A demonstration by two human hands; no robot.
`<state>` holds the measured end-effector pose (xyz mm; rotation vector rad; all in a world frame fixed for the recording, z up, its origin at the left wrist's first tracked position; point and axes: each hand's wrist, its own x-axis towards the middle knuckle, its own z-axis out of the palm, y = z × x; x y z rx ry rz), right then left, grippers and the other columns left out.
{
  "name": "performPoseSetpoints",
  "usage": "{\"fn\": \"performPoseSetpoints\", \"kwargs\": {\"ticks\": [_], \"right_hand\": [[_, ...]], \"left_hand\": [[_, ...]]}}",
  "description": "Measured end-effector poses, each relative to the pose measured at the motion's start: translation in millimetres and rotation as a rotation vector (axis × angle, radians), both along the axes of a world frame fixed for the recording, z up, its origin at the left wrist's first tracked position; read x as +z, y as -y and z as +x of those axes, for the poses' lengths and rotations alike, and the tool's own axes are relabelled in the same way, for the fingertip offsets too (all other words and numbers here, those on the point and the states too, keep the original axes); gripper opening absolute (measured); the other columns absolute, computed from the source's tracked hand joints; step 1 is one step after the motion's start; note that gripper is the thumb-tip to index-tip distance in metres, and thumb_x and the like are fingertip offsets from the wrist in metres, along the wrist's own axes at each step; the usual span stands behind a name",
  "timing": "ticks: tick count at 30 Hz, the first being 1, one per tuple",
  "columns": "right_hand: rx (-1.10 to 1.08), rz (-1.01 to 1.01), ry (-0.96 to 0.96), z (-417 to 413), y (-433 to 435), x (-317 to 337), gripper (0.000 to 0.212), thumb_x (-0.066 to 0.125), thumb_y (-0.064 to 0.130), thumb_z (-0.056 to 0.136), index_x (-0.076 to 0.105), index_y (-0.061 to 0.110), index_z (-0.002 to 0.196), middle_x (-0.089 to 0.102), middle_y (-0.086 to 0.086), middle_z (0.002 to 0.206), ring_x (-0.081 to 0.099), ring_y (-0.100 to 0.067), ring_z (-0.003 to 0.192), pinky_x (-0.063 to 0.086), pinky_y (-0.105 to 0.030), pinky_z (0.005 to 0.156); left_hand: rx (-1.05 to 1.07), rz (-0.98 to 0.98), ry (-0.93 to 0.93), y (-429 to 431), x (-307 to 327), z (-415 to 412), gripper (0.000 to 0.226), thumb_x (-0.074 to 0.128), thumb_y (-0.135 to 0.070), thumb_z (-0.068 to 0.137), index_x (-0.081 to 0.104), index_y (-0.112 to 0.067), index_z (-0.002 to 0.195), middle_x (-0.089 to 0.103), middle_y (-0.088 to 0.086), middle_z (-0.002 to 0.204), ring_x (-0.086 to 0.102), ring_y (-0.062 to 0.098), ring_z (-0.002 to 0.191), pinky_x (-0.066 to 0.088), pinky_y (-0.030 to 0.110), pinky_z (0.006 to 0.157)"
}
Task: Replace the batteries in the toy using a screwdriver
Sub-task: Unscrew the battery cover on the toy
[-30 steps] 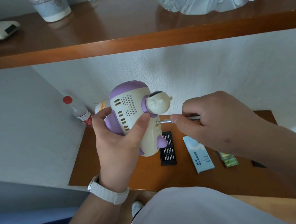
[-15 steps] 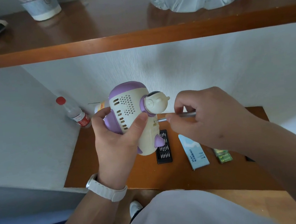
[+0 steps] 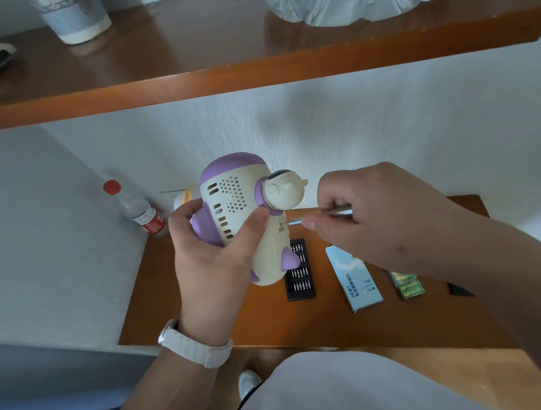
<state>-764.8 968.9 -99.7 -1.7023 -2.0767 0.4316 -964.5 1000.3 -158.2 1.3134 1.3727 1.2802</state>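
**Position of the toy.** The toy [image 3: 243, 214] is held in the air above the brown worktop [image 3: 207, 313], in front of the wall. Its lower end overlaps the top of the black bit case [image 3: 300, 276] in the head view.

**Orientation.** The long axis of the toy is close to upright and slightly tilted. The purple dome is at the top, leaning left, and the cream base with a purple fin is at the bottom right. The perforated, slotted face points toward the camera. A small cream figure projects from the right side.

**Left hand.** The left hand [image 3: 215, 263] grips the toy body. The thumb lies across the slotted face and the fingers are curled round the far side. A white strap [image 3: 195, 344] is on the wrist.

**Right hand.** The right hand [image 3: 382, 217] pinches the screwdriver [image 3: 328, 214] between thumb and curled fingers. The long axis of the screwdriver is almost level. The tip points left and sits against the right flank of the toy, just below the figure.

**Markings.**
- The blue box [image 3: 358, 280] lies flat beside the bit case and reads "24", followed by characters too small to confirm.
- The green battery pack [image 3: 408, 287] lies to the right of the box and reads "GP".
- The label of the red-capped bottle [image 3: 137, 211], at the back left corner, cannot be read.
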Motion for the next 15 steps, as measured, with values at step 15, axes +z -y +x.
{"fn": "performPoseSetpoints", "kwargs": {"ticks": [15], "right_hand": [[0.008,-0.001,0.092,-0.6,-7.0,-3.2,0.049,0.034,0.056,0.091,0.042,0.020,0.059,0.033,0.005,0.044,0.031,-0.012,0.038,0.020,-0.018,0.043]], "left_hand": [[0.016,-0.018,0.045,-2.1,0.1,0.5,0.071,0.087,-0.056,0.060,0.045,-0.036,0.112,0.070,-0.022,0.100,0.073,0.007,0.094,0.063,0.032,0.067]]}}
